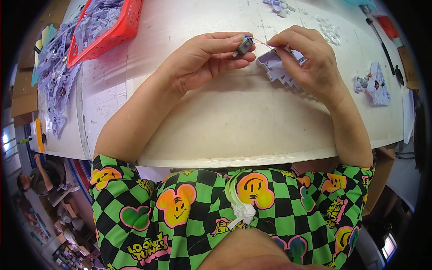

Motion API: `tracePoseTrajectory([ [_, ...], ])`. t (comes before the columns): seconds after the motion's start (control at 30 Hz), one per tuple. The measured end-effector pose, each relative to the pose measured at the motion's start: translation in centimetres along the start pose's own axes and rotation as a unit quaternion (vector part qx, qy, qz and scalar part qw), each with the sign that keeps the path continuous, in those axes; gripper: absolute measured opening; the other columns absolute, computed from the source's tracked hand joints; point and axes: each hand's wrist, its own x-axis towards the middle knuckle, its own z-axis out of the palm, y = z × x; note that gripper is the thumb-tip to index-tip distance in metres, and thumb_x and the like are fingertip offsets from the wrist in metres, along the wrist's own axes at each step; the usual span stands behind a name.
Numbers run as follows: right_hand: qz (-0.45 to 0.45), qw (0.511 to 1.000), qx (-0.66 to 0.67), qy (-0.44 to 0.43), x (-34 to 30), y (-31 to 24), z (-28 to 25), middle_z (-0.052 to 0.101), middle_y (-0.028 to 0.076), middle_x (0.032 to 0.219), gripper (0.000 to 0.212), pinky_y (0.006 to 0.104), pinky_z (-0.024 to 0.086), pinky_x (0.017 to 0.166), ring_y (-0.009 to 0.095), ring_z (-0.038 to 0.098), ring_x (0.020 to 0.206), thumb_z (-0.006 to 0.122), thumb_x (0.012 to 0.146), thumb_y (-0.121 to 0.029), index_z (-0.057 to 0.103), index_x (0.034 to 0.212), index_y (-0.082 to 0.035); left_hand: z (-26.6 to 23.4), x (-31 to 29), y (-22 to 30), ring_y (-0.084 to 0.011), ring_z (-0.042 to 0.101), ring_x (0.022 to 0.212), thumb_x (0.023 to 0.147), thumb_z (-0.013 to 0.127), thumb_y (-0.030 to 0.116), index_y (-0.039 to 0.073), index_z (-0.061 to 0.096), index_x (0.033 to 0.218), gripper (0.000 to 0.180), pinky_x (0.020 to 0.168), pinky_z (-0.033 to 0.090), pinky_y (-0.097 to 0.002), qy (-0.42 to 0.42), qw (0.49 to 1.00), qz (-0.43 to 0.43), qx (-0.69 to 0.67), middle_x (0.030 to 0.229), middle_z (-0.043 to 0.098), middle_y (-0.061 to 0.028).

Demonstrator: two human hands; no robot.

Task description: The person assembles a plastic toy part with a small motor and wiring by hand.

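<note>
Between the thumb and fingers of my left hand (198,60) is a small grey motor unit (243,47) with a bit of blue at its top. Thin red and white wires (260,41) run from it toward my right hand (315,60), whose thumb and forefinger are pinched on them. Just below and behind those right fingers lies a pale lilac-grey plastic housing (275,67) with a stepped, toothed edge. The right hand covers part of this housing, so I cannot tell whether the wires join it.
At the far left a red basket (127,27) brims with grey plastic parts, and more parts (58,83) are heaped beside it. Small white pieces (330,32) lie at the back right. A wired housing (378,87) rests at right, near a long black rod (381,45).
</note>
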Motion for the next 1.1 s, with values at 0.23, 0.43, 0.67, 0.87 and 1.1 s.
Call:
tracePoseTrajectory([
  [0.23, 0.025, 1.0, 0.013, 0.006, -0.2, -0.3, 0.1, 0.063, 0.001, 0.073, 0.012, 0.0316, 0.041, 0.069, 0.019, 0.061, 0.068, 0.064, 0.074, -0.007, 0.064, 0.086, -0.011, 0.1, -0.1, 0.0, -0.0209, 0.063, 0.1, 0.092, 0.055, 0.011, -0.01, 0.045, 0.125, 0.04, 0.085, 0.056, -0.0239, 0.004, 1.0, 0.001, -0.003, 0.112, 0.059, -0.0161],
  [0.43, 0.046, 0.999, -0.012, -0.014, -0.4, -0.1, 0.0, 0.063, 0.0, 0.071, 0.011, 0.0301, 0.039, 0.068, 0.017, 0.06, 0.067, 0.065, 0.074, -0.009, 0.063, 0.084, -0.012, 0.2, 0.1, -0.1, -0.0205, 0.063, 0.1, 0.092, 0.056, 0.012, -0.01, 0.045, 0.125, 0.041, 0.084, 0.056, -0.0234, 0.008, 1.0, 0.0, 0.004, 0.112, 0.059, -0.016],
  [0.67, 0.02, 1.0, -0.006, -0.015, -0.2, -0.1, 0.0, 0.061, 0.0, 0.07, 0.009, 0.0301, 0.039, 0.067, 0.018, 0.059, 0.065, 0.065, 0.075, -0.009, 0.062, 0.082, -0.012, 0.0, 0.1, -0.3, -0.0205, 0.063, 0.099, 0.091, 0.056, 0.012, -0.009, 0.046, 0.124, 0.04, 0.084, 0.057, -0.0233, 0.013, 1.0, 0.002, 0.008, 0.111, 0.059, -0.0164],
  [0.87, 0.083, 0.994, 0.068, 0.02, -0.1, -0.2, -0.5, 0.062, 0.004, 0.088, 0.013, 0.029, 0.043, 0.069, 0.02, 0.057, 0.072, 0.065, 0.074, 0.0, 0.064, 0.085, -0.006, 0.4, 0.1, -0.2, -0.021, 0.063, 0.099, 0.091, 0.056, 0.012, -0.009, 0.046, 0.124, 0.04, 0.083, 0.057, -0.0235, 0.006, 1.0, 0.004, 0.0, 0.112, 0.059, -0.017],
  [1.1, -0.025, 0.994, -0.108, -0.023, 0.3, -1.3, -0.6, 0.058, 0.004, 0.083, 0.012, 0.0315, 0.042, 0.065, 0.022, 0.057, 0.076, 0.069, 0.071, -0.009, 0.061, 0.08, -0.008, 0.2, 0.1, -0.2, -0.0207, 0.064, 0.098, 0.092, 0.055, 0.012, -0.008, 0.046, 0.124, 0.039, 0.082, 0.057, -0.0236, 0.01, 1.0, 0.008, 0.001, 0.112, 0.059, -0.0175],
])
